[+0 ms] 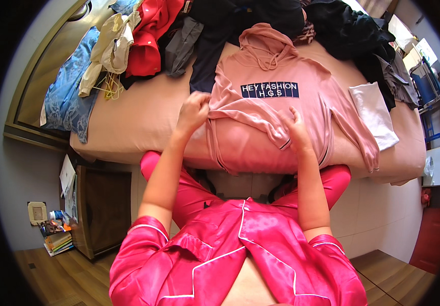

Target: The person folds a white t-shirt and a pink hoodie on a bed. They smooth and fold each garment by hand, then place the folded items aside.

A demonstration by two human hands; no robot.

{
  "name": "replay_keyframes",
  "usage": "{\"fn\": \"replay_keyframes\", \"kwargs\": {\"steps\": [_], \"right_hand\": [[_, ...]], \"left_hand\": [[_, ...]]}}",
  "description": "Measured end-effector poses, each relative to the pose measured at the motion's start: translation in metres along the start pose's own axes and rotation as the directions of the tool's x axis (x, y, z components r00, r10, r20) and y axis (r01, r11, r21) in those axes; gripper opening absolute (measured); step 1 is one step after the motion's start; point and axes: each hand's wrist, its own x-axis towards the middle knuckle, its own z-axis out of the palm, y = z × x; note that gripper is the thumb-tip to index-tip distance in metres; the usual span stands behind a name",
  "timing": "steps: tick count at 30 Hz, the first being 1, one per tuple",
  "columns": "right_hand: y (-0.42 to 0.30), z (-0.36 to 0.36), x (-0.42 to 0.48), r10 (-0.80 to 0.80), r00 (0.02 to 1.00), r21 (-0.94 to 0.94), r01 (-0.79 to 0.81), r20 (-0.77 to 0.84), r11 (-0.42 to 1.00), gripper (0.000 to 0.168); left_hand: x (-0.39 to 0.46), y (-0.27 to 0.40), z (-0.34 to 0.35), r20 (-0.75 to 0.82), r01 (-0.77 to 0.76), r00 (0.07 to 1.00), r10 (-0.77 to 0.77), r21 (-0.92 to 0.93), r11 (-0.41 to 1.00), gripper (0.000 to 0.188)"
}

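A pink hooded sweatshirt (269,111) with a dark printed panel lies spread on the bed, its hood at the far side and its hem at the near edge. The left-hand sleeve is folded across the body, while the other sleeve stretches out to the right. My left hand (196,112) is at the folded sleeve's shoulder-side bend, fingers curled; whether they pinch the fabric is unclear. Near the cuff of that folded sleeve, my right hand (296,130) has its fingers apart, with no fabric visibly gripped.
A folded white cloth (374,114) lies right of the sweatshirt on the bed (135,118). Red clothing (145,49), a cream garment (107,49), blue clothing (72,84) and yellow hangers (111,88) are at the left. Dark clothes (350,30) are heaped along the back.
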Motion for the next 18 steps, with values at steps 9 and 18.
{"fn": "replay_keyframes", "kwargs": {"steps": [9, 18], "right_hand": [[-0.065, 0.007, -0.068, -0.421, 0.881, -0.106, 0.450, 0.214, 0.887, 0.061], [-0.065, -0.029, -0.032, -0.309, 0.947, -0.166, 0.292, -0.087, 0.942, 0.038]], "left_hand": [[0.129, -0.060, 0.037, 0.646, -0.371, 0.763, 0.024, 0.408, 0.834, 0.027], [0.151, -0.080, 0.001, 0.597, 0.437, 0.787, -0.154, -0.366, 0.822, 0.005]]}}
